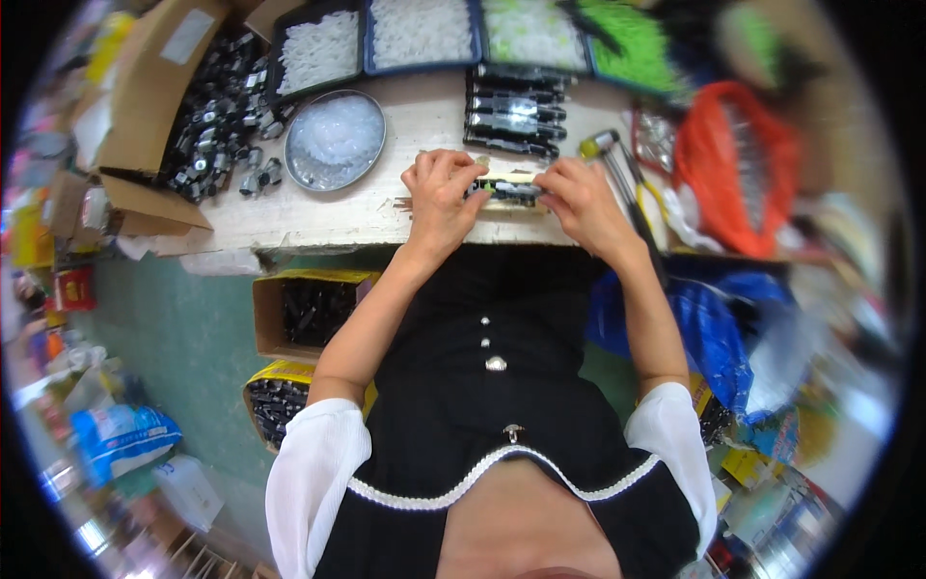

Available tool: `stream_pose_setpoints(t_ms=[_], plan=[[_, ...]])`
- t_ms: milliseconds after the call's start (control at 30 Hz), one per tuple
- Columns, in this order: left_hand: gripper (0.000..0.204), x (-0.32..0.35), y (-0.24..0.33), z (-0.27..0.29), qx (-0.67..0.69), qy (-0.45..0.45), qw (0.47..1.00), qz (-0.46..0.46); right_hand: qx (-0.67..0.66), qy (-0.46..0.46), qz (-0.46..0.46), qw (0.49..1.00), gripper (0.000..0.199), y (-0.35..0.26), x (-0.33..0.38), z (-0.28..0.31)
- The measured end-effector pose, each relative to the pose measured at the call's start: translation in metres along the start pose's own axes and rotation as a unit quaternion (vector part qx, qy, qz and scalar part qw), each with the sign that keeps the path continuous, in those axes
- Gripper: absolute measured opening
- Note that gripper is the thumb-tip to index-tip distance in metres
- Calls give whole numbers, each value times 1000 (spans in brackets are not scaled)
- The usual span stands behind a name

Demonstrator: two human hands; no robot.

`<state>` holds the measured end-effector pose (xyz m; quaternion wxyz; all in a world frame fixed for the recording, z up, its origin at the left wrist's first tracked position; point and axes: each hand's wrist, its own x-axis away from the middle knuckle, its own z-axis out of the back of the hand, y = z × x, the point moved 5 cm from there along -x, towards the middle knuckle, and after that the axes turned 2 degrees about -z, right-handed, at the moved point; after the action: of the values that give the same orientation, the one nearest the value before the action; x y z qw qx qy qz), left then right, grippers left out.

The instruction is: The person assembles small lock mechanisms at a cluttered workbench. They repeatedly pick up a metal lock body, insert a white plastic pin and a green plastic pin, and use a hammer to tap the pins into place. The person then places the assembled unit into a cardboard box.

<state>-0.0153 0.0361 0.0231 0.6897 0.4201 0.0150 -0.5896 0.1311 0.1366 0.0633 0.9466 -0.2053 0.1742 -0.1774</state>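
Observation:
At the front edge of the white worktable, a slim black part with white and green bits lies across a pale wooden strip. My left hand pinches its left end, thumb and fingers pressed together. On the other end, the fingers of my right hand are closed. Both hands partly cover the part, so its exact kind does not show. Just beyond it lies a stack of black tube-like pieces with shiny middles. A round metal dish of translucent small parts stands left of my left hand.
Trays of white pieces and green pieces line the back. A cardboard box spills black and silver parts at left. At right are a hammer-like tool and a red plastic bag. Boxes of black parts stand below.

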Motion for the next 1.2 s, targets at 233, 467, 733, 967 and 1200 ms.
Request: stream_pose_setpoints(t_ms=[233, 467, 733, 967, 1200], plan=[[31, -2, 0, -2, 9, -7, 1000, 15, 13, -28, -3, 1000, 15, 1, -5, -11], [32, -2, -3, -4, 27, -16, 999, 30, 8, -37, -4, 999, 14, 2, -10, -12], [27, -2, -4, -5, 48, -21, 998, 37, -27, -27, 20, 999, 18, 6, -12, -10], [25, -1, -6, -7, 50, -24, 998, 39, -184, -20, -24, 982, 18, 22, -14, -16], [28, -1, -6, -5, 37, -23, 999, 32, -217, -3, -5, 976, 18, 26, -9, -27]])
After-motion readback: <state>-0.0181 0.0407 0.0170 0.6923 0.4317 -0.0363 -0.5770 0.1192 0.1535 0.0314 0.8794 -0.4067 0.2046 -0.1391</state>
